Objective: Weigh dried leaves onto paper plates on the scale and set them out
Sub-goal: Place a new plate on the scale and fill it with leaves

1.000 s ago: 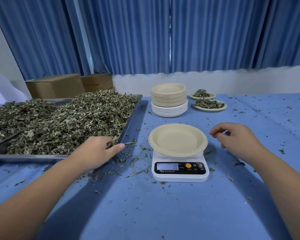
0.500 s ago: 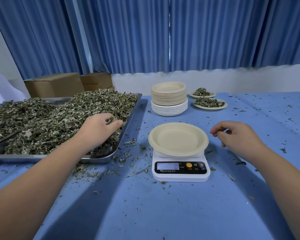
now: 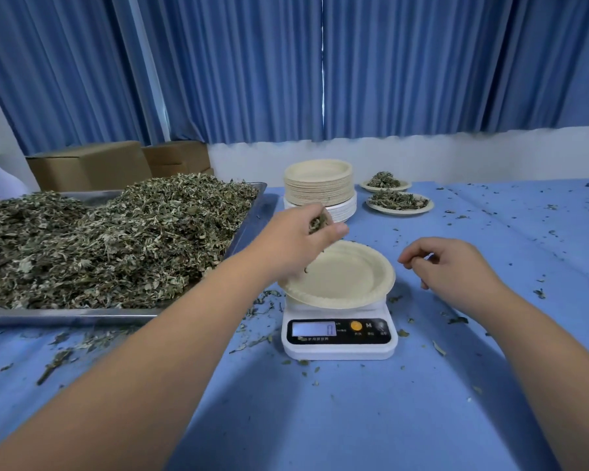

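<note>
Over the far left rim of the paper plate: left hand, fingers and thumb curled round a clump of dried leaves, a few bits dangling under the palm. Just right of the plate, above the blue tabletop: right hand, fingers loosely curled, gripping nothing, touching neither plate nor scale. Plate on the white scale, bare inside, overhanging the platform all round.

Counted: two hands. One scale, one plate on it. One stack of plates beyond it, tan ones above white ones. Two helpings already set out right of the stack: a near filled plate and a far filled plate behind it. One steel tray plainly seen at left, carrying a heap of leaves. Two cardboard boxes behind the tray, side by side. Loose leaf crumbs all over the tabletop, thickest between tray and scale.

On the display: reads 0. Beside the orange button: the letter M. Smaller print beneath: too small to make out.
</note>
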### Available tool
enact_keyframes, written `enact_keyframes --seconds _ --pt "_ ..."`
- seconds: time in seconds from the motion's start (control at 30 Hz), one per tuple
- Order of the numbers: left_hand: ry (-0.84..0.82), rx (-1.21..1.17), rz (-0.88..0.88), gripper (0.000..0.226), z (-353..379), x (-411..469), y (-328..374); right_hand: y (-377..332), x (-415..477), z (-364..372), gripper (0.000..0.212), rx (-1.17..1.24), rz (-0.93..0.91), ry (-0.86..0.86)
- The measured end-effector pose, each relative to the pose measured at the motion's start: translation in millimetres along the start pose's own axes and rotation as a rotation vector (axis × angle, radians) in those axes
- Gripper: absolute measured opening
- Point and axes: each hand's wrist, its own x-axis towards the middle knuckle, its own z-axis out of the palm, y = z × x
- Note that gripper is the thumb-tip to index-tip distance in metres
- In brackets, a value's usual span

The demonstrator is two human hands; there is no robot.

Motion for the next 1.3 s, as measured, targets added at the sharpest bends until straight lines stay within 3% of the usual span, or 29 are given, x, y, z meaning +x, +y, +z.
enact_keyframes --seconds 0.07,0.17,0.27,0.4,0.47,0.57,0.67,0.73,0.87,1.07,1.3 --pt "-0.145 -0.032 -0.020 0.029 5.5 -2.4 -1.6 0.3 0.4 0.2 0.031 0.011 -0.005 -0.002" --pt "-0.243 -0.058 0.008 0.054 4.1 -9.2 -2.3 -0.3 0.6 0.5 0.031 0.008 -0.010 -0.017" --pt "-0.168 -0.108 0.037 0.064 -3.8 -14.5 -5.3 -1.3 -0.2 0.5 0.030 0.006 -0.019 -0.027" --pt "0.070 -0.005 0.003 0.035 -29.0 -14.9 -22.5 -0.8 -0.3 -0.4 0.029 0.011 -0.030 -0.025" --pt "0.098 0.039 -0.114 0.024 -43.4 -13.9 -36.8 -0.1 -0.2 -0.2 0.029 0.004 -0.028 -0.024" --pt "-0.051 0.203 -0.258 0.033 -50.9 -16.5 -55.7 0.1 -0.2 0.1 0.030 -0.011 -0.018 -0.018" --pt "-0.319 0.436 -0.248 0.040 -33.2 -21.4 -65.5 -1.1 -1.4 0.3 0.031 -0.019 -0.012 -0.013" --pt "-0.392 0.511 -0.245 0.039 -20.8 -24.5 -68.6 -2.5 -1.8 0.3 0.032 -0.015 -0.013 -0.007" --pt "-0.331 0.487 -0.296 0.031 -7.3 -21.6 -72.8 -3.5 -1.9 -0.6 0.031 -0.013 -0.014 0.026" --pt "-0.425 0.540 -0.358 0.036 14.3 -29.3 -82.3 -2.2 -1.9 -0.6 0.032 0.004 -0.016 0.016" --pt "-0.229 0.688 -0.258 0.039 17.4 -54.5 -81.8 -2.1 -1.4 -0.3 0.031 0.000 -0.022 0.002"
